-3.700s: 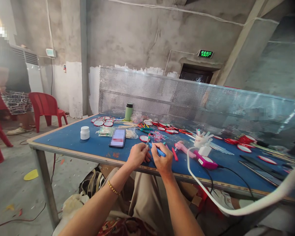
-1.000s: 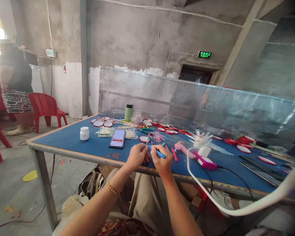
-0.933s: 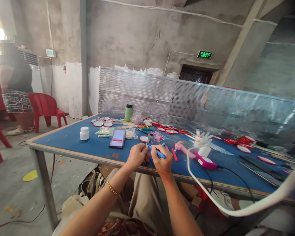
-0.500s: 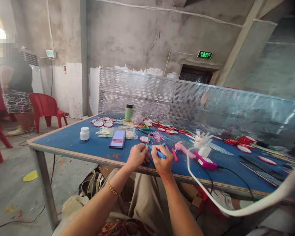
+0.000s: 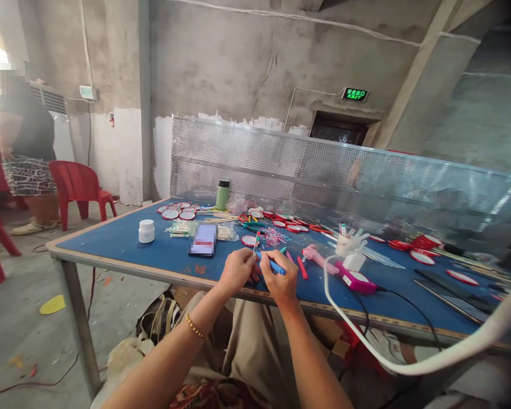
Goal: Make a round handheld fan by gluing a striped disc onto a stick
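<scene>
My left hand (image 5: pixel 239 269) pinches a thin pale stick with a red and green upper end (image 5: pixel 256 238), held upright near the table's front edge. In my right hand (image 5: pixel 282 284) is a blue marker pen (image 5: pixel 277 267), its tip end close to the stick; whether they touch is too small to tell. A red marker (image 5: pixel 302 267) lies just right of that hand. Behind the stick is a round white disc with a red rim (image 5: pixel 249 241). Small pink and blue pieces (image 5: pixel 276 236) are scattered beyond my hands.
A phone (image 5: pixel 203 241), a white jar (image 5: pixel 146 232) and a green bottle (image 5: pixel 222 195) stand or lie leftward on the blue table (image 5: pixel 111 243). Rightward are a pink handheld object (image 5: pixel 319 258), a magenta box (image 5: pixel 357 281) and a white cable (image 5: pixel 336 318). A person (image 5: pixel 28 136) stands far left.
My right hand and the blue marker have shifted very slightly left. My left hand stays in place with the stick. The person at far left has moved a little.
</scene>
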The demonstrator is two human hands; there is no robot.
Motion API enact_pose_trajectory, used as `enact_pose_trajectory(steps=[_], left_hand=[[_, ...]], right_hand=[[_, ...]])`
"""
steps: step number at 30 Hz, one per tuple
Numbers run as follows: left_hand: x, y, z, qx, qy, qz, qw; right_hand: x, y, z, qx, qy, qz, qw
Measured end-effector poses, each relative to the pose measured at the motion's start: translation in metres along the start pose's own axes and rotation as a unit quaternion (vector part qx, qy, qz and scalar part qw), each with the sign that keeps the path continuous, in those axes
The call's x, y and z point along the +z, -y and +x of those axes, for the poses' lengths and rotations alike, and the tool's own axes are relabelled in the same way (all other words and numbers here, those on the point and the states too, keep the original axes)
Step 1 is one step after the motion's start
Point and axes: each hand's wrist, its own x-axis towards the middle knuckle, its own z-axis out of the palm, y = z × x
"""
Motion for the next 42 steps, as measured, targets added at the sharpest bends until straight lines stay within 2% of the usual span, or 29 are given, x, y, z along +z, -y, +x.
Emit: enact_pose_trajectory(steps=[17, 30, 42], left_hand=[[0.0002, -0.0010, 0.0002, 0.000, 0.002, 0.006, 1.000], [0.0012, -0.0027, 0.0002, 0.002, -0.006, 0.015, 1.000], [0.0004, 0.0002, 0.0003, 0.003, 0.000, 0.012, 1.000]], right_hand=[[0.0004, -0.0008, 0.0006, -0.003, -0.011, 0.002, 1.000], [-0.0009, -0.0005, 0.0017, 0.000, 0.015, 0.011, 1.000], [0.0003, -0.0012, 0.0008, 0.004, 0.003, 0.005, 1.000]])
